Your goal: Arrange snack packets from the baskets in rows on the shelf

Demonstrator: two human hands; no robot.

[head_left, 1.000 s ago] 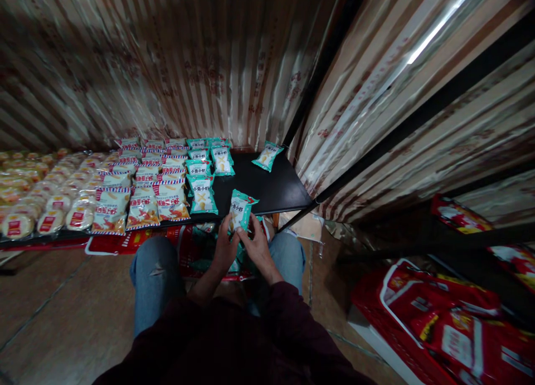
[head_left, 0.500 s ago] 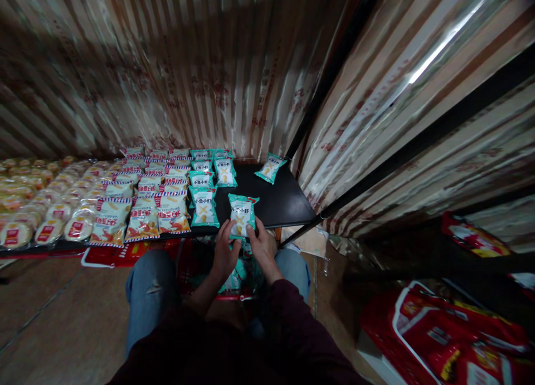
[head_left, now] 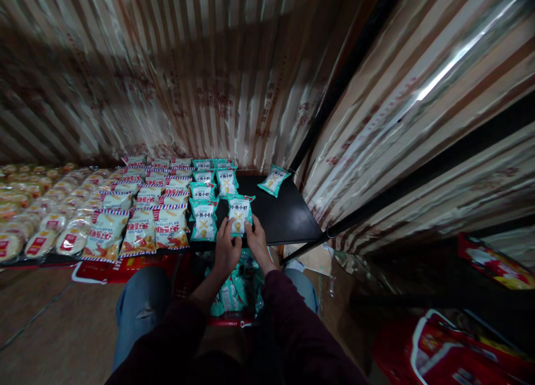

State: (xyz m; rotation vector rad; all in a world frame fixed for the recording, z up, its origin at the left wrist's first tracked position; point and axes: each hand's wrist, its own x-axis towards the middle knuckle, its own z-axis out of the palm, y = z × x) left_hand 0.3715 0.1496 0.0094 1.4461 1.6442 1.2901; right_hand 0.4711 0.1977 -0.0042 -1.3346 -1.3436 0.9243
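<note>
A teal and white snack bag [head_left: 239, 212] is held upright between my two hands, just over the black shelf [head_left: 284, 212]. My left hand [head_left: 227, 245] grips its lower left side, and my right hand [head_left: 256, 240] its lower right side. Immediately to the left stands a row of matching teal bags [head_left: 203, 220], with a shorter row [head_left: 226, 181] behind the held one. One more teal bag [head_left: 273, 180] leans alone at the back right of the shelf. Below my hands, between my knees, a red basket [head_left: 228, 321] holds several teal bags [head_left: 232, 293].
Rows of orange and white snack bags [head_left: 137, 229] and wrapped round crackers [head_left: 73, 237] fill the shelf's left part. A black post [head_left: 326, 95] and slanting bar [head_left: 388, 190] bound the right side. Corrugated sheeting [head_left: 188, 84] stands behind. Red packages [head_left: 472, 346] lie at lower right.
The held snack bag has moved slightly left and away from me, closer to the teal row, with both hands following it. The camera view has shifted a little.
</note>
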